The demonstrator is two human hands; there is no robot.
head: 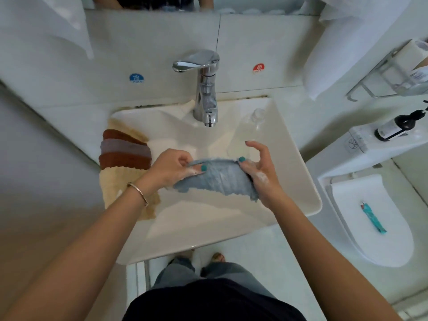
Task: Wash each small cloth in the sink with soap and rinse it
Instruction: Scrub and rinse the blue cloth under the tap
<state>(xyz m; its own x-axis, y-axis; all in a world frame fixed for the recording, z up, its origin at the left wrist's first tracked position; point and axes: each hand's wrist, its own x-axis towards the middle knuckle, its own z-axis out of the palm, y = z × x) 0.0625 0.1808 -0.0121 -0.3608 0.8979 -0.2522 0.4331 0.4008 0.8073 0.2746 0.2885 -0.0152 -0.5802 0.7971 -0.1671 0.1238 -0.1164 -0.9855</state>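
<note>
Both hands are closed on the blue cloth (216, 179), which is held over the middle of the sink (298, 181): the left hand (171, 169) pinches its left top edge, the right hand (259, 169) grips its right end, upper fingers lifted. Suds are seen on both. Soaked and limp, the cloth is judged heavy for its size and slippery, best taken at the edges. More cloths (125, 154) are draped over the sink's left edge. "COLD" is read on a blue sticker (136, 78), "HOT" on a red sticker (258, 68).
</note>
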